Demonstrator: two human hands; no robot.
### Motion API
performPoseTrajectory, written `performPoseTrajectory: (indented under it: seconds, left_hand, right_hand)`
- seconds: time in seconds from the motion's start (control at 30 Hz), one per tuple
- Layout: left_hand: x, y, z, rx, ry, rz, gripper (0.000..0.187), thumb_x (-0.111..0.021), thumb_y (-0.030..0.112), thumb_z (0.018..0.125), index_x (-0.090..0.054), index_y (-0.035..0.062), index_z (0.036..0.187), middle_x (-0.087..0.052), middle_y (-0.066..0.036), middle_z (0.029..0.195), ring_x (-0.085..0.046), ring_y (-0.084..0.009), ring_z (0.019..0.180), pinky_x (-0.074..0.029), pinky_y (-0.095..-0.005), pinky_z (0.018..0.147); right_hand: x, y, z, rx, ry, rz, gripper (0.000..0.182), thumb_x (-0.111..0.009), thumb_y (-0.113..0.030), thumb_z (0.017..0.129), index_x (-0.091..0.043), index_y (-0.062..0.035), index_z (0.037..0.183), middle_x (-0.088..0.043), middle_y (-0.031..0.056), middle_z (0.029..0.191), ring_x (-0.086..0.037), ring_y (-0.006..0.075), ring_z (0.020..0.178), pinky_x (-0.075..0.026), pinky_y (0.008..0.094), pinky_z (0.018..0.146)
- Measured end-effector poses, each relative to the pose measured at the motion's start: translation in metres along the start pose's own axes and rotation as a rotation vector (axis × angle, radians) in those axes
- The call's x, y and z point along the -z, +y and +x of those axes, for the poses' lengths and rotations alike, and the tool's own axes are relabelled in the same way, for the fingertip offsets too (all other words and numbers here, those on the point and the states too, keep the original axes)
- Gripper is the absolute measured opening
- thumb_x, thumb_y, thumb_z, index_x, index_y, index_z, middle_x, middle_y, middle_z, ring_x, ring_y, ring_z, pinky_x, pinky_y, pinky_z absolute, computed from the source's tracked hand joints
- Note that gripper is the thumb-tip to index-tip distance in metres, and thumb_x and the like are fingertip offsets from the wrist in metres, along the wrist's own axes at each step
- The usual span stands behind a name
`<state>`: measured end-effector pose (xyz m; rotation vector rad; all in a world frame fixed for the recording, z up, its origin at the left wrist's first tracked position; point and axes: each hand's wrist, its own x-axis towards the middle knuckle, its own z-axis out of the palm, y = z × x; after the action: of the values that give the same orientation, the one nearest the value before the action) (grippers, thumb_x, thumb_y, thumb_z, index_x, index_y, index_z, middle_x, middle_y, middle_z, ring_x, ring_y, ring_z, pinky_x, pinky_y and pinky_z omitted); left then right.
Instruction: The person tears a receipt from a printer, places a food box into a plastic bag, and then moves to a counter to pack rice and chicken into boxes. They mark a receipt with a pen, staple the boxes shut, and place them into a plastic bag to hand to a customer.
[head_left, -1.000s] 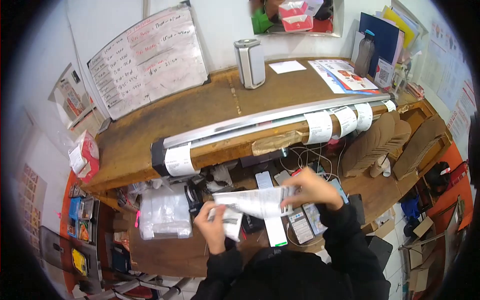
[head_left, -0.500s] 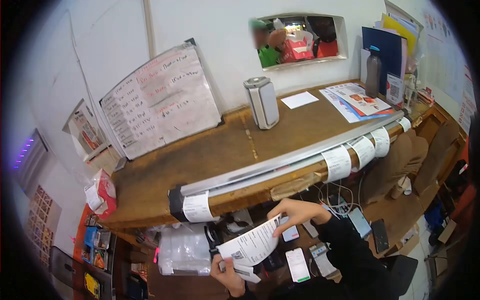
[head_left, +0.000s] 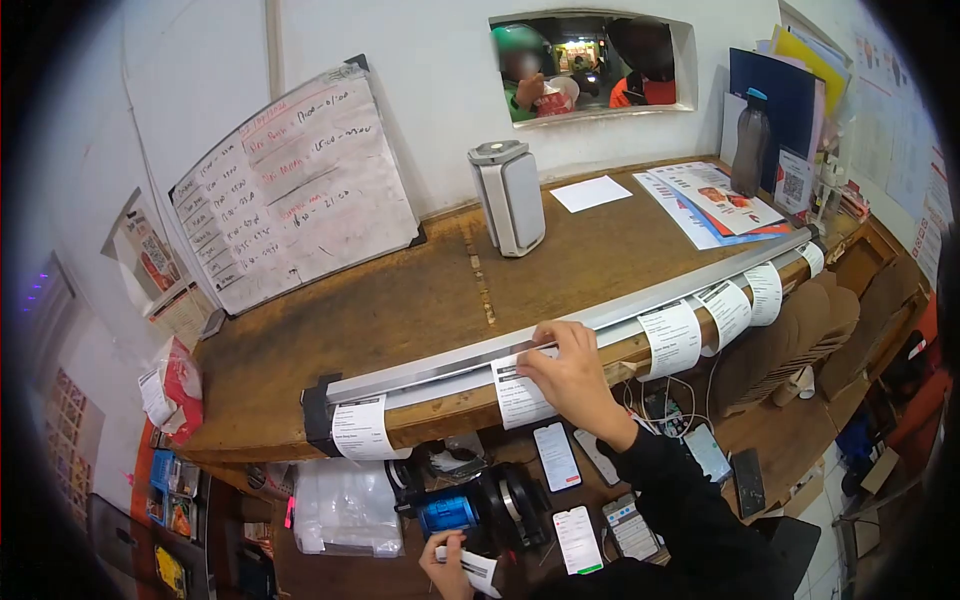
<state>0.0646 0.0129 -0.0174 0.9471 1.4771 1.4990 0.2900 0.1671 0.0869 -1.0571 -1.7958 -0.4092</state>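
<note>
My right hand (head_left: pixel 572 372) pinches the top of a printed receipt (head_left: pixel 520 392) against the metal order rail (head_left: pixel 440 378) along the shelf's front edge. The receipt's lower part hangs down over the wood. Below the shelf, my left hand (head_left: pixel 448 566) is closed on a smaller white paper slip (head_left: pixel 478 571). Other receipts hang from the rail, one at its left end (head_left: pixel 359 428) and several toward the right (head_left: pixel 670 338). Phones lie under my right forearm, among them a lit phone (head_left: pixel 577 540) and another phone (head_left: pixel 556 457).
On the wooden shelf (head_left: pixel 400 325) stand a grey-white lantern-like device (head_left: pixel 508 200) and a dark bottle (head_left: pixel 750 145). A whiteboard (head_left: pixel 297 190) leans on the wall. Two people show through the wall opening (head_left: pixel 590 65). Clear plastic bags (head_left: pixel 348 507) lie below, beside a black device with a blue part (head_left: pixel 448 514).
My right hand has moved up to the rail with a receipt, which both hands held below the shelf before. My left hand now has only a small slip. The red box outside has lowered.
</note>
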Motion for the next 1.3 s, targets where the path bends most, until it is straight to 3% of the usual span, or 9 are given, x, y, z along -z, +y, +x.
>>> performPoseTrajectory:
  seconds: [0.27, 0.4, 0.57, 0.73, 0.93, 1.0, 1.13, 1.2, 1.3]
  left_hand:
    - [0.023, -0.012, -0.013, -0.04, 0.188, -0.078, 0.021, -0.052, 0.02, 0.082, -0.057, 0.0004, 0.075, -0.054, -0.003, 0.07, -0.045, -0.0105, 0.067, -0.036, -0.023, 0.062]
    - [0.036, -0.024, -0.01, 0.049, 0.075, -0.211, 0.017, -0.05, 0.016, 0.082, -0.054, 0.0, 0.082, -0.053, -0.005, 0.072, -0.046, -0.0123, 0.067, -0.037, -0.0227, 0.061]
    - [0.034, -0.02, -0.012, -0.102, 0.088, -0.344, 0.042, -0.036, 0.041, 0.084, -0.048, 0.0014, 0.079, -0.041, -0.001, 0.056, -0.039, -0.0075, 0.052, -0.03, -0.0176, 0.048]
    - [0.044, -0.029, -0.017, -0.319, 0.043, -0.27, 0.036, -0.045, 0.037, 0.081, -0.046, 0.0015, 0.087, -0.042, -0.002, 0.059, -0.039, -0.008, 0.05, -0.031, -0.0177, 0.046]
    - [0.015, -0.015, -0.048, -0.459, -0.034, 0.388, 0.025, -0.056, 0.005, 0.077, -0.045, -0.0015, 0.099, -0.046, -0.011, 0.086, -0.048, -0.0188, 0.073, -0.042, -0.029, 0.065]
    - [0.012, -0.014, -0.046, -0.836, -0.114, 0.662, 0.03, -0.062, 0.012, 0.073, -0.044, -0.0009, 0.094, -0.05, -0.006, 0.068, -0.052, -0.013, 0.059, -0.042, -0.0215, 0.054]
    - [0.0, 0.006, -0.054, -0.284, -0.335, 0.241, 0.022, -0.068, 0.007, 0.066, -0.054, -0.0017, 0.08, -0.06, -0.013, 0.077, -0.06, -0.019, 0.07, -0.047, -0.028, 0.06]
    - [0.007, 0.022, -0.05, -0.314, -0.585, 0.553, 0.023, -0.069, 0.008, 0.066, -0.055, 0.0006, 0.084, -0.06, -0.01, 0.077, -0.061, -0.018, 0.068, -0.047, -0.0266, 0.061]
    - [0.001, 0.015, -0.046, -0.293, -0.675, 0.448, 0.028, -0.069, 0.013, 0.068, -0.056, 0.0026, 0.09, -0.06, -0.01, 0.075, -0.059, -0.0159, 0.065, -0.046, -0.0248, 0.059]
  right_hand:
    - [-0.001, 0.012, -0.02, 0.16, -0.104, 0.092, 0.019, -0.062, -0.018, 0.067, -0.055, -0.005, 0.08, -0.053, 0.0066, 0.086, -0.05, 0.0228, 0.086, -0.039, 0.0334, 0.075]
    - [0.001, 0.009, -0.019, 0.157, -0.129, -0.02, 0.033, -0.061, -0.027, 0.069, -0.053, -0.0032, 0.089, -0.052, 0.0089, 0.092, -0.049, 0.0243, 0.088, -0.037, 0.0357, 0.078]
    - [0.0, 0.003, -0.019, 0.037, -0.131, -0.058, 0.038, -0.061, -0.032, 0.07, -0.053, -0.0026, 0.093, -0.048, 0.0116, 0.095, -0.045, 0.0279, 0.09, -0.034, 0.0366, 0.079]
    - [0.024, -0.026, -0.055, -0.124, 0.001, 0.22, 0.037, -0.063, -0.025, 0.069, -0.053, -0.0042, 0.098, -0.048, 0.0124, 0.096, -0.046, 0.0264, 0.089, -0.036, 0.0359, 0.075]
    - [0.031, -0.11, -0.126, -0.34, -0.728, 1.226, 0.03, -0.063, -0.018, 0.073, -0.055, -0.0022, 0.097, -0.054, 0.0115, 0.082, -0.053, 0.0281, 0.079, -0.043, 0.0304, 0.072]
    - [0.029, -0.114, -0.148, -0.378, -0.745, 1.178, 0.029, -0.063, -0.015, 0.073, -0.054, -0.001, 0.097, -0.057, 0.0118, 0.077, -0.057, 0.0272, 0.074, -0.045, 0.0284, 0.066]
    - [0.048, -0.105, -0.154, -0.344, -0.681, 0.981, 0.015, -0.061, -0.011, 0.072, -0.058, 0.0, 0.083, -0.058, 0.0121, 0.078, -0.058, 0.0267, 0.07, -0.046, 0.0306, 0.061]
    - [0.05, -0.099, -0.158, -0.264, -0.666, 0.944, 0.012, -0.061, -0.006, 0.069, -0.06, -0.0033, 0.081, -0.056, 0.0096, 0.075, -0.056, 0.0265, 0.069, -0.045, 0.0304, 0.059]
    - [0.058, -0.098, -0.157, -0.165, -0.612, 0.968, 0.011, -0.063, -0.004, 0.068, -0.061, -0.0022, 0.078, -0.056, 0.0079, 0.074, -0.055, 0.0228, 0.067, -0.045, 0.0285, 0.058]
